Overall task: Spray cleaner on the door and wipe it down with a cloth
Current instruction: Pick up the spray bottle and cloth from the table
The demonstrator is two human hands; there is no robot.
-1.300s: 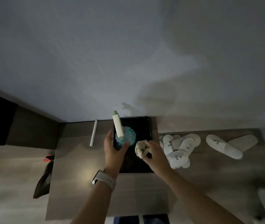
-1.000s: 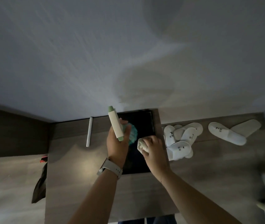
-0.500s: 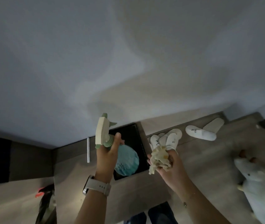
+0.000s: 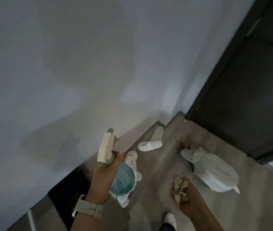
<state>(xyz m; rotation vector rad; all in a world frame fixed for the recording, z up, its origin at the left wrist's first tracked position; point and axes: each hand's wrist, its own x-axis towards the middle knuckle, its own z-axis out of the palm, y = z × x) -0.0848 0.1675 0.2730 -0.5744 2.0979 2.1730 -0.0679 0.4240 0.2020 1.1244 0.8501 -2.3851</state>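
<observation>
Head view, dim and motion-blurred. Left hand (image 4: 105, 176), a pale strap watch (image 4: 89, 208) at its wrist, wrapped round the neck of a round teal plastic spray bottle with a cream and green trigger head (image 4: 115, 170); bottle held upright and raised, trigger head on top, probably so it is ready to aim. Right hand (image 4: 183, 196) lower, fingers curled tight round a crumpled beige cloth (image 4: 179, 186), bunched small in the palm, likely for carrying, not yet for wiping.

Dark panelled door in a dark frame (image 4: 242, 90) at far right, well apart from both hands, with grey wood-look floor (image 4: 162, 165) between. Not yet sprayed or wiped, by the look of it: both tools in hand, door out of reach.

On the floor between: a pale plush toy animal (image 4: 214, 170) lying just ahead of the right hand, and white flat slippers (image 4: 150, 145) along the foot of the plain white wall (image 4: 82, 64). Worth stepping round the toy on the approach.
</observation>
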